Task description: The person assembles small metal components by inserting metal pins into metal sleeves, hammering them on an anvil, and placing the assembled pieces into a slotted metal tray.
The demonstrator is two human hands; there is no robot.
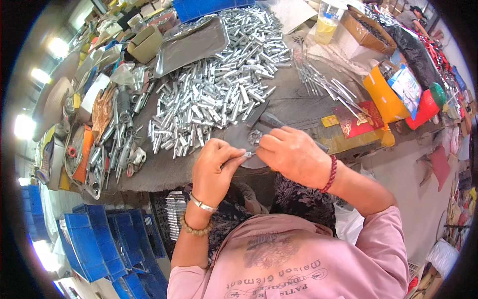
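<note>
At the near edge of the workbench my left hand pinches a small silvery metal part between thumb and fingertips. Close to its right, my right hand is closed with curled fingers; what it grips is hidden beneath them. A dark metal tool juts out just beyond the right hand, and I cannot tell whether the hand touches it. Below both hands lies a round grey plate. A large heap of short silvery metal tubes spreads over the bench beyond my left hand.
A metal tray rests on the heap's far left. Pliers and other hand tools crowd the bench's left. Thin metal rods, a red packet and a yellow container lie right. Blue bins stand below left.
</note>
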